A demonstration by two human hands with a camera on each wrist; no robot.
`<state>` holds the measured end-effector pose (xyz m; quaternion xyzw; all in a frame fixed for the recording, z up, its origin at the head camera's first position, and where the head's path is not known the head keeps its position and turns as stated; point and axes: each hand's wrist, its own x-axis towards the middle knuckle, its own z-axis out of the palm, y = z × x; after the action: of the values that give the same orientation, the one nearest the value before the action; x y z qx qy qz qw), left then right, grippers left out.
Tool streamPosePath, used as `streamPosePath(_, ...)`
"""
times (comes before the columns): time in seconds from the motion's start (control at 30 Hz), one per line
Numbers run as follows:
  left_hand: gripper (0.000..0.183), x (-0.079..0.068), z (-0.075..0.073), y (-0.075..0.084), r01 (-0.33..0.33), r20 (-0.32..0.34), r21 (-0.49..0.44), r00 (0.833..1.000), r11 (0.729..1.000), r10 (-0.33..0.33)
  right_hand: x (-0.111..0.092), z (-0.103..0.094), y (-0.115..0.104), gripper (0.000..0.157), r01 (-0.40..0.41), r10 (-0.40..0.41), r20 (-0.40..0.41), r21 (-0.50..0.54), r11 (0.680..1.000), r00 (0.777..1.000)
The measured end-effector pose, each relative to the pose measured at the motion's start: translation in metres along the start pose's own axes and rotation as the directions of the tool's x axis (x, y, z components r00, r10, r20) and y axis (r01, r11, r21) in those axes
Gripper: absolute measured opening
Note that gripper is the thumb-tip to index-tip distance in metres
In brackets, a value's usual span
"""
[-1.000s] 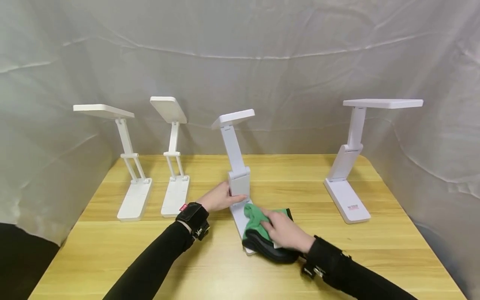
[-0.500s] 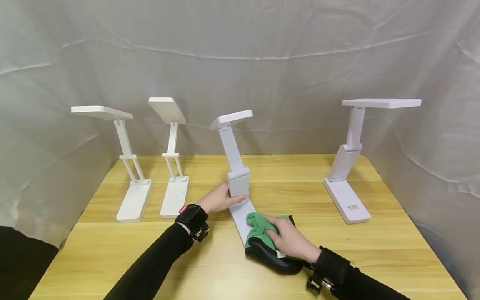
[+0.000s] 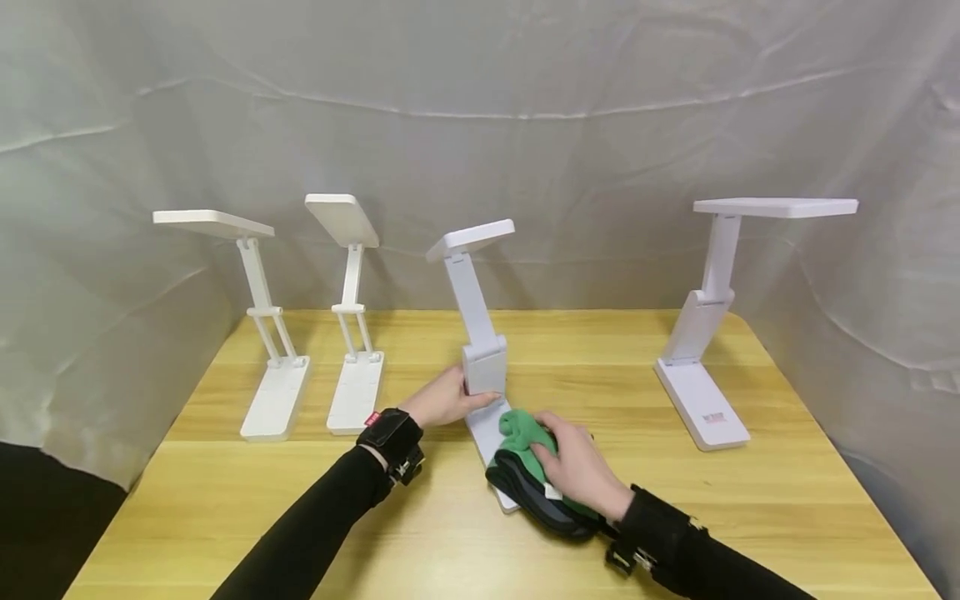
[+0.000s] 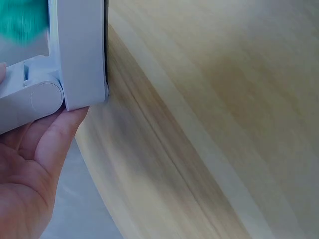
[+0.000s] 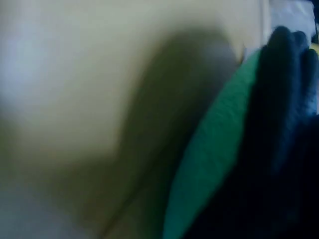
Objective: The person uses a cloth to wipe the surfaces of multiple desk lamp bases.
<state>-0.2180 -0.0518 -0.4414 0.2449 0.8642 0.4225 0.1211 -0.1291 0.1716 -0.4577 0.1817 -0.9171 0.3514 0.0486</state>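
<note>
A white folding desk lamp (image 3: 483, 367) stands mid-table, its head tilted up to the left. My left hand (image 3: 442, 398) grips it low on the stem, with the thumb across the front of the hinge; in the left wrist view the fingers (image 4: 57, 139) curl beneath the lamp's hinge (image 4: 46, 97). My right hand (image 3: 581, 467) holds a bunched green cloth (image 3: 521, 433) with black edging against the lamp's base (image 3: 483, 425). The cloth covers much of the base, whose near corner shows below it. The right wrist view holds mainly blurred green cloth (image 5: 214, 149) and its dark edge.
Two white desk lamps, one far left (image 3: 276, 400) and one beside it (image 3: 356, 392), stand on the wooden table (image 3: 420, 533). Another white lamp (image 3: 701, 404) stands at the right. A pale grey sheet (image 3: 570, 150) hangs behind and at the sides.
My right hand slid the cloth down the base toward the near end, then slightly back up and to the left. The left hand keeps its grip on the lamp.
</note>
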Motion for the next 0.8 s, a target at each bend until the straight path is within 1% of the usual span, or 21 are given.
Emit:
streamPosePath(0.07, 0.047, -0.001, -0.001, 0.001, 0.003, -0.006, -0.004, 1.000, 1.000, -0.003, -0.007, -0.006, -0.001, 0.032, -0.015, 0.015, -0.004, -0.050, 0.999, 1.000)
streamPosePath(0.13, 0.048, -0.002, -0.001, 0.001, 0.001, -0.016, -0.006, 1.000, 1.000, -0.001, -0.007, -0.010, 0.001, 0.036, -0.061, 0.060, -0.029, -0.052, 0.997, 0.998)
streamPosePath(0.23, 0.049, -0.002, -0.001, 0.002, 0.005, -0.015, -0.005, 1.000, 1.000, -0.005, 0.000, -0.014, 0.006, 0.040, -0.137, 0.139, -0.077, 0.034, 0.990, 0.987)
streamPosePath(0.3, 0.048, -0.003, 0.001, 0.003, 0.007, -0.004, -0.008, 1.000, 1.000, -0.007, 0.005, -0.012, 0.007, 0.040, -0.155, 0.160, -0.065, 0.081, 0.985, 0.985)
streamPosePath(0.37, 0.046, -0.003, 0.002, 0.002, 0.000, -0.002, -0.018, 1.000, 1.000, 0.000, 0.010, -0.006, 0.004, 0.040, -0.136, 0.138, -0.018, 0.089, 0.987, 0.990)
streamPosePath(0.47, 0.046, -0.002, 0.004, 0.001, -0.017, -0.005, -0.015, 1.000, 1.000, 0.017, 0.021, 0.006, -0.001, 0.039, -0.103, 0.103, 0.011, 0.077, 0.992, 0.995)
streamPosePath(0.6, 0.047, 0.000, 0.004, 0.003, -0.040, -0.022, -0.012, 0.999, 0.999, 0.039, 0.035, 0.012, 0.000, 0.034, -0.049, 0.051, -0.038, 0.032, 0.998, 0.998)
streamPosePath(0.67, 0.048, 0.000, 0.004, 0.003, -0.040, -0.028, -0.015, 0.999, 0.999, 0.039, 0.033, 0.010, 0.002, 0.031, -0.011, 0.011, -0.025, 0.013, 1.000, 1.000)
streamPosePath(0.7, 0.047, 0.000, 0.003, 0.003, -0.038, -0.029, -0.023, 0.999, 0.999, 0.038, 0.029, 0.009, 0.002, 0.030, 0.014, -0.014, -0.020, 0.004, 1.000, 1.000)
streamPosePath(0.73, 0.047, -0.001, 0.003, 0.003, -0.031, -0.030, -0.025, 0.999, 0.999, 0.030, 0.024, 0.007, 0.003, 0.029, 0.033, -0.033, -0.009, 0.000, 0.999, 0.999)
streamPosePath(0.8, 0.047, -0.001, 0.003, 0.002, -0.016, -0.031, -0.020, 0.999, 1.000, 0.016, 0.009, 0.003, 0.004, 0.030, 0.046, -0.047, 0.013, 0.003, 0.999, 0.999)
